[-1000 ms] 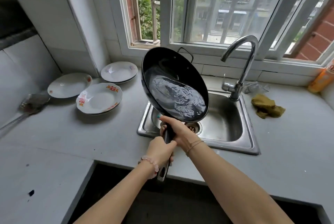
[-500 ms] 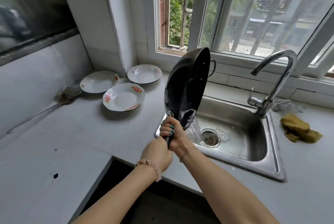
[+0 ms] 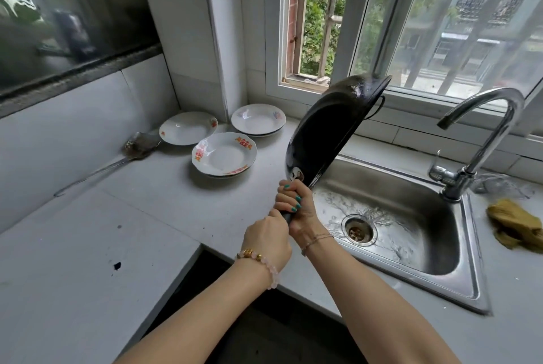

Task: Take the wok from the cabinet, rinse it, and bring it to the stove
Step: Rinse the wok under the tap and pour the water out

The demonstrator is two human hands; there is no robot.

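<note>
Both hands grip the tilted wok above them

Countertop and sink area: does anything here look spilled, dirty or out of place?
Little stands out. A small dark stain marks the countertop at left, and a crumpled yellow-brown rag lies right of the sink. Water in the basin fits the rinsing. Both hands hold the wok tipped on edge over it.

head view | worn high, faces forward-down | close over sink | edges warped, perhaps wide-angle
</note>
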